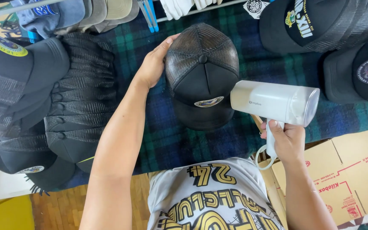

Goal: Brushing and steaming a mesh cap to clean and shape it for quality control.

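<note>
One black cap (202, 76) is laid on the plaid cloth (167, 140), gripped at its mesh back by the left hand (152, 66). One white steamer (274, 103) is clasped by the right hand (284, 142), nozzle touching the cap's front.

Bare plaid cloth (167, 140) lay open below the cap (202, 72), between the two forearms, and again in a strip above the steamer (275, 103) toward the far edge. To the left, a stack of caps (79, 98) crowded close to the left hand (152, 66). To the right, more caps (354, 68) blocked that side, and a cardboard box (346, 174) stood just beside the right hand (284, 142).
</note>
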